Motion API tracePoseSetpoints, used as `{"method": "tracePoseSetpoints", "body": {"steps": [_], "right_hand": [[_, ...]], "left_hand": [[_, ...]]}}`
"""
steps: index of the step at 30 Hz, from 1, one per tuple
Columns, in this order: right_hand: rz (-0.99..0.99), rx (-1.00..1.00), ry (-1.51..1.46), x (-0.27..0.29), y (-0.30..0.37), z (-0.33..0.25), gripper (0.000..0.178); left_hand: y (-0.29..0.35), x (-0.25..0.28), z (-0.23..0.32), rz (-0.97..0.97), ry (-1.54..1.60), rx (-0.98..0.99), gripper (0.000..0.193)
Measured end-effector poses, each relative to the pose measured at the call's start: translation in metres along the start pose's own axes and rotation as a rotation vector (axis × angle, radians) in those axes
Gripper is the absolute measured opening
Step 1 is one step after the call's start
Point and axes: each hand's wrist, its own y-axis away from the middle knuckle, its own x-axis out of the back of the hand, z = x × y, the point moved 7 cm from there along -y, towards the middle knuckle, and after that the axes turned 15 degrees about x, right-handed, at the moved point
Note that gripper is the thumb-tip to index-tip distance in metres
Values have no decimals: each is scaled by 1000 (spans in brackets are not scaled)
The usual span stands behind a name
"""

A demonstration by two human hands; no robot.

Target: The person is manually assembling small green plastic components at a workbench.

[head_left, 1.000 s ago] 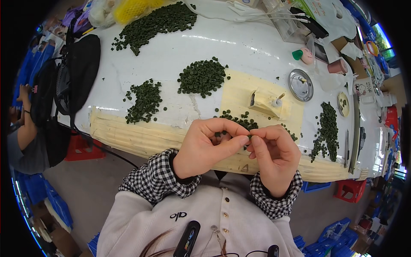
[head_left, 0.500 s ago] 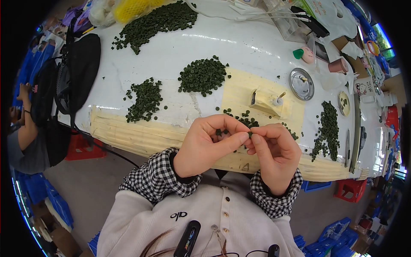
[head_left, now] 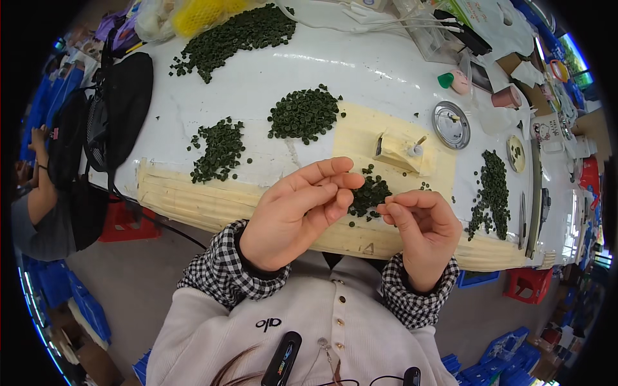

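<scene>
My left hand (head_left: 283, 215) is raised over the table's near edge, thumb against the curled fingers. Whatever it may hold is too small or hidden. To its right, my right hand (head_left: 426, 235) pinches thumb and forefinger together, and I cannot make out anything between the tips. A loose pile of small dark green round pieces (head_left: 369, 195) lies on the table between and beyond the hands. Just past that pile stands a small fixture (head_left: 402, 153) wrapped in yellowish tape, with a short peg on top.
More green pieces form heaps (head_left: 304, 114) at the centre, left, far left and right (head_left: 492, 193). A round metal lid (head_left: 451, 125), tweezers (head_left: 522, 219) and a small dish (head_left: 515, 153) are at the right. A black bag (head_left: 129, 106) hangs at the left edge, near another person's arm (head_left: 42, 186).
My hands have parted. The left moved left and slightly up, the right a little right and down. The green piece between their fingertips before no longer shows.
</scene>
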Motion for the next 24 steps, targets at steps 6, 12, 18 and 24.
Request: {"method": "tracePoseSetpoints", "body": {"steps": [6,12,18,24], "right_hand": [[25,-45,-57,-2,0,0,10],[-12,-91,-118,-4,0,2,11],[-50,-69,-106,-5,-2,6,9],[-85,36,-41,-3,-5,3,6]], "left_hand": [[3,-7,0,59,52,84,22],[-3,-1,-7,-160,-57,51,26],[-4,-7,-8,-111,-56,60,29],[-5,-9,-8,-166,-80,47,27]]}}
